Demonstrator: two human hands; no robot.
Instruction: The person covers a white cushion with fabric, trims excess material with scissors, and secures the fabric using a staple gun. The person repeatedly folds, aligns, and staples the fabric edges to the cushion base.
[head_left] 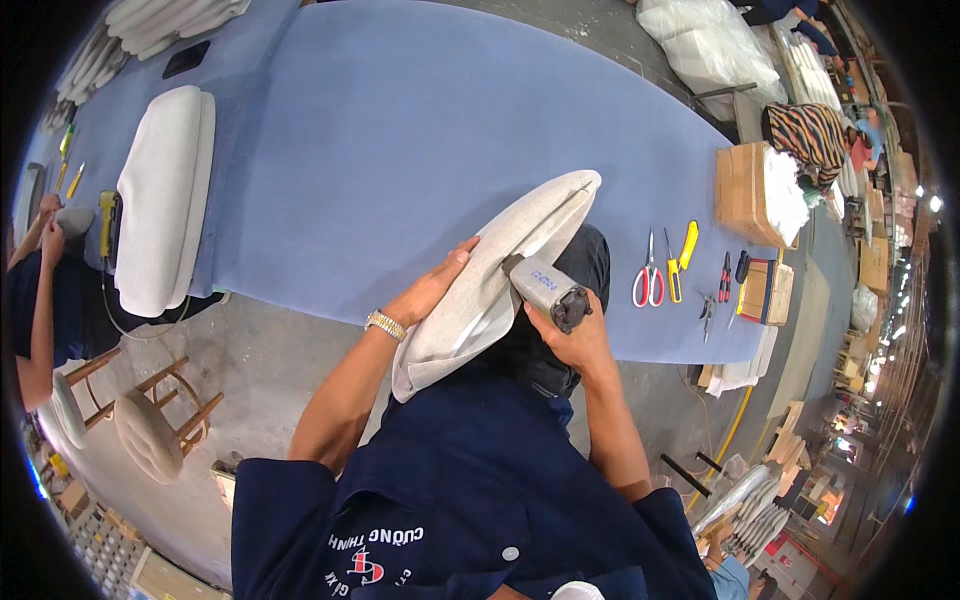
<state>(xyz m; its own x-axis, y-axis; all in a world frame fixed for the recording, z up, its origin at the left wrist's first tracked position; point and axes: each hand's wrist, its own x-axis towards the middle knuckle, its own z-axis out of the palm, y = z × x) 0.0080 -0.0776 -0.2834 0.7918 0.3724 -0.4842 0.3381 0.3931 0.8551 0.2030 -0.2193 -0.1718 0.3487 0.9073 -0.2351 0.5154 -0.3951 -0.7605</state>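
Note:
A light grey fabric-covered cushion (450,315) stands tilted on its edge in front of me, over the near edge of the blue table. My left hand (432,290) grips its left side, fingers over the fabric and a watch on the wrist. My right hand (580,340) is closed round a grey staple gun (548,288) with a black end cap. The gun's nose meets the fold along the cushion's open back, where a white inner layer shows. The gun's tip and most of its handle are hidden.
On the blue table (400,120), scissors (649,280), a yellow cutter (688,245), a screwdriver (673,275) and pliers (708,316) lie at right. Behind them stands a cardboard box (745,190) of white stuffing. Padded pieces (160,200) stack at left, near a co-worker's arms (38,300).

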